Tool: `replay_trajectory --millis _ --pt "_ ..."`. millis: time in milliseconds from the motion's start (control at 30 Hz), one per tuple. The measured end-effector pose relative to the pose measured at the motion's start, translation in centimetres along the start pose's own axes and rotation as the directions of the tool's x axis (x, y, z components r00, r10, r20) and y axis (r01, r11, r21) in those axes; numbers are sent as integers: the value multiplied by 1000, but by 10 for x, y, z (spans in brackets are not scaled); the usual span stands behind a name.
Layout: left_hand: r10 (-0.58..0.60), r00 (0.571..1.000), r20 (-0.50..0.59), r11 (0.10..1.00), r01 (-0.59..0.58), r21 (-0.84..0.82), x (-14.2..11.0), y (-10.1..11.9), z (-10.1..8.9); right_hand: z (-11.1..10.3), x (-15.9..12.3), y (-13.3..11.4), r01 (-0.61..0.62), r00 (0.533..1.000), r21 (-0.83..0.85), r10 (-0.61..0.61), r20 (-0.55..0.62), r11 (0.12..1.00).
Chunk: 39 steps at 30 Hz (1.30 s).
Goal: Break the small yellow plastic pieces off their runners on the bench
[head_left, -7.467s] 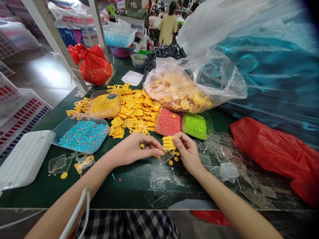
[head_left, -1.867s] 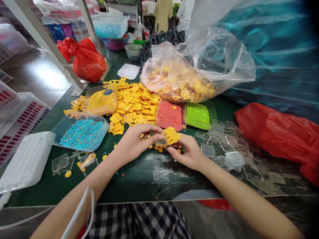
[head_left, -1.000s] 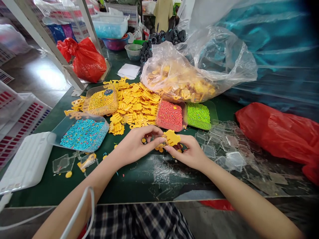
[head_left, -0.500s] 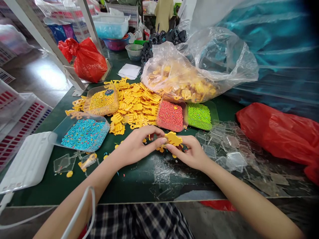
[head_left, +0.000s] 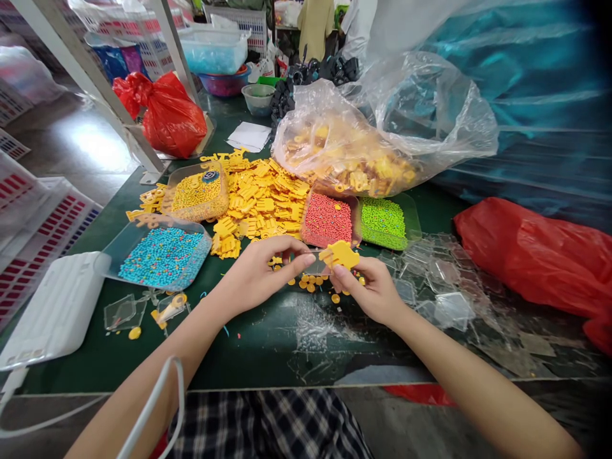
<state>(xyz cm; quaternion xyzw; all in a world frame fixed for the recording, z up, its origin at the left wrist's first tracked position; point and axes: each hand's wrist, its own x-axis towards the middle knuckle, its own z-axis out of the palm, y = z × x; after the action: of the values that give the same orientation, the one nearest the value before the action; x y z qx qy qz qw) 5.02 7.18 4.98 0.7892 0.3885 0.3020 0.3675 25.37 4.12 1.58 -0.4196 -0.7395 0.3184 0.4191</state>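
A flat, notched yellow plastic piece [head_left: 339,255] is held at frame centre, pinched in the narrowly closed right hand [head_left: 370,290]. A clear plastic sheet [head_left: 315,264] just beside it is touched by the curled left hand [head_left: 261,274]; whether it is gripped cannot be confirmed. Loose yellow discs [head_left: 310,287] lie below on the dark green tabletop [head_left: 268,357].

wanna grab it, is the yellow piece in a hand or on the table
In a hand: the yellow piece is up off the table, held at the fingertips of the right hand.

The hands [head_left: 262,271] [head_left: 370,290] have parted, lifting the yellow plastic piece [head_left: 339,255].
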Motion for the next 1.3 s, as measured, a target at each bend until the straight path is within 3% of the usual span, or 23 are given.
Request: replay_trajectory --millis 1300 --pt "2 998 56 997 -7 79 1 -1 0 -2 -3 7 -23 999 -61 25 34 998"
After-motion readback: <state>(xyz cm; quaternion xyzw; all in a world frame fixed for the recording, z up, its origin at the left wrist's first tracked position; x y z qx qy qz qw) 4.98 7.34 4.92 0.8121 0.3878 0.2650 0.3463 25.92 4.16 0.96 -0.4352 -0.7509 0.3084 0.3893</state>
